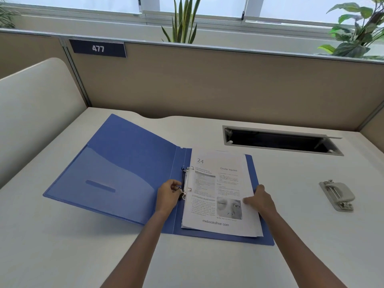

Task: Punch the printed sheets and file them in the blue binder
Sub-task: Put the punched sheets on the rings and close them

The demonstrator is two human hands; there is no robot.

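Observation:
The blue binder [116,173] lies open on the white desk, its left cover raised a little. The printed sheets [220,183] rest on its right half, their left edge at the metal rings [186,181]. My left hand [168,194] pinches the lower ring of the mechanism. On the stack's right edge lies my right hand [259,200], fingers flat on top and thumb at the side. The grey hole punch [337,194] sits apart on the desk to the right.
A cable slot with an open lid [280,140] is set in the desk [62,246] behind the binder. Beige partition walls [207,84] close the back and sides. A curved white divider [37,113] stands at the left. Plants [182,19] stand beyond the partition.

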